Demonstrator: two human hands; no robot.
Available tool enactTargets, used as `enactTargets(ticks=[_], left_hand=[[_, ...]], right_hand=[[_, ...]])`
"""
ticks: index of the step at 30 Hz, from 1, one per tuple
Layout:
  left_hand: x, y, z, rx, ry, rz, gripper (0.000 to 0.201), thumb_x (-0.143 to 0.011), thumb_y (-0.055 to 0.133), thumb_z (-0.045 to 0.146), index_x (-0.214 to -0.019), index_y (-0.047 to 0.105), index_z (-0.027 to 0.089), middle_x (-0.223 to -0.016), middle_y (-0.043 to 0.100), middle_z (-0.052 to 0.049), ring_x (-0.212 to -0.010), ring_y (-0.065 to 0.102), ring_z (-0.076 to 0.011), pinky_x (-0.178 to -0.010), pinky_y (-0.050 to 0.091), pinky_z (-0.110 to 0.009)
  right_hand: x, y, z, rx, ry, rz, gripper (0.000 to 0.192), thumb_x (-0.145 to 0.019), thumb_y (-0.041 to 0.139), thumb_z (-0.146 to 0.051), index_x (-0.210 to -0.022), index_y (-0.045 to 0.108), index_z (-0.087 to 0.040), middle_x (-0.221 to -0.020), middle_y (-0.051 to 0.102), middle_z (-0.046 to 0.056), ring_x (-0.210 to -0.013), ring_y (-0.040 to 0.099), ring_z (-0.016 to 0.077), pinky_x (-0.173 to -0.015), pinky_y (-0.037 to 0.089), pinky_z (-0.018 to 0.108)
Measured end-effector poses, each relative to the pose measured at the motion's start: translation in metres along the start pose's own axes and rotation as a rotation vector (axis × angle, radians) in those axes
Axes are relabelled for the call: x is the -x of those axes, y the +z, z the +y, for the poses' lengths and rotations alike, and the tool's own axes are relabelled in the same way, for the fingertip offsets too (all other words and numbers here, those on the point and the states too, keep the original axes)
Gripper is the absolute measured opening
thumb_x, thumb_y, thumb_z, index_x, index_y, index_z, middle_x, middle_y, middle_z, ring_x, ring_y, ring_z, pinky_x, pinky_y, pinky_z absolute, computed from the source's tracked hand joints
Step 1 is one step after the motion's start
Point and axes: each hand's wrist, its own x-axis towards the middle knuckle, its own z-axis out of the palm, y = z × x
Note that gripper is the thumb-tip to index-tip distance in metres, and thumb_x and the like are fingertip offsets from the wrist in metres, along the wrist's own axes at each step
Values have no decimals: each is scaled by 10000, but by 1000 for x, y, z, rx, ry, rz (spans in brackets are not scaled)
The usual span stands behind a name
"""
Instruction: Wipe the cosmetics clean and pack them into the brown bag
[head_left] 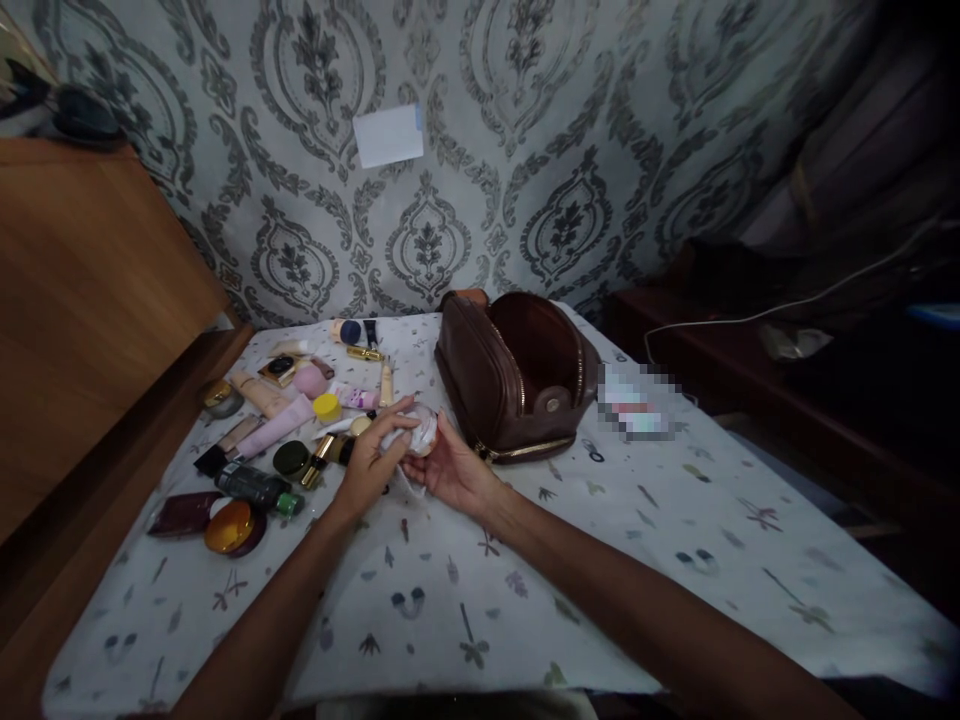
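small round jar [422, 432]: cupped in right hand [450, 470] for support, left hand [371, 462] pinching white tissue [397, 440] against it; desk [600, 560] centre, beside brown pouch [517, 375].

At frame centre, both hands, left hand [369, 462] and right hand [448, 470], hold a small round jar [422, 430] with a white cloth [396, 440]; brown bag [516, 375] just right; cosmetics [279, 425] scattered left on the table [600, 560].

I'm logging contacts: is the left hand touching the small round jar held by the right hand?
Touching. The head view shows the left hand pressing a white wipe against the small round jar, which sits in the right hand.
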Motion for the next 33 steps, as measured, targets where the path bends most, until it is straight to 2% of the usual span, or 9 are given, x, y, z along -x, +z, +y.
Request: enactTargets(ticks=[5, 8, 11, 13, 17, 18, 24, 27, 33], left_hand=[[-5, -7, -7, 100, -83, 218, 156, -737, 527, 158, -853, 623, 200, -1235, 681, -104, -1216, 584, -292, -1056, 409, -495], [-7, -10, -1, 161, -20, 379, 282, -739, 522, 134, -1000, 602, 205, -1276, 640, -91, -1254, 552, -261, -1073, 404, -441], [-4, -8, 10, 155, 18, 482, 385, -782, 493, 115, -1144, 582, 212, -1310, 610, -85, -1278, 529, -233, -1099, 385, -403], [-1, -6, 15, 82, 58, 440, 413, -817, 472, 119, -1199, 586, 227, -1336, 599, -75, -1280, 526, -228, -1110, 375, -408], [6, 1, 12, -210, 264, 22, 293, -925, 463, 199, -1116, 682, 240, -1351, 602, -76, -1317, 495, -245, -1115, 374, -440], [7, 2, 9, -270, 289, -38, 286, -947, 455, 220, -1107, 692, 231, -1349, 603, -88, -1315, 497, -245, -1110, 381, -442], [8, 6, -3, -346, 178, 26, 348, -981, 430, 336, -1228, 649, 223, -1363, 602, -110, -1306, 517, -256, -1116, 383, -469], [7, 7, -5, -336, 110, 48, 402, -972, 440, 384, -1290, 617, 213, -1385, 591, -118, -1335, 496, -267, -1139, 362, -471], [8, 12, -4, -219, -79, 103, 510, -945, 442, 503, -1301, 620, 184, -1388, 597, -125, -1348, 482, -285, -1201, 249, -491]], right_hand=[[3, 2, -2, 59, -10, -60, 436, -888, 590, -607, -1119, 614, -237, -892, 741, 14, -732, 700, 157, -609, 513, 238], [5, 3, 0, 127, 19, -82, 455, -873, 611, -609, -1101, 631, -215, -885, 733, 14, -729, 684, 141, -614, 512, 232], [6, 4, 6, 211, 2, -77, 467, -780, 738, -579, -1037, 649, -200, -869, 717, 1, -731, 671, 130, -639, 524, 237], [7, 5, 9, 240, -25, -84, 486, -702, 812, -556, -997, 650, -204, -839, 702, -14, -723, 661, 127, -642, 527, 243], [7, 4, 14, 167, -54, -89, 490, -638, 881, -468, -978, 640, -212, -837, 687, -30, -742, 644, 118, -681, 523, 252], [6, 4, 14, 136, -60, -85, 497, -627, 892, -447, -983, 634, -216, -842, 686, -34, -752, 642, 117, -701, 521, 258], [6, 3, 11, 52, -135, -76, 596, -535, 944, -382, -988, 587, -231, -806, 653, -65, -718, 628, 115, -773, 516, 323], [7, 5, 8, 38, -186, -94, 615, -538, 945, -333, -1018, 574, -231, -844, 650, -59, -727, 633, 106, -739, 499, 277], [4, 8, 2, 159, -372, 15, 720, -439, 957, -296, -1039, 562, -257, -967, 643, -49, -827, 624, 109, -721, 468, 222]])
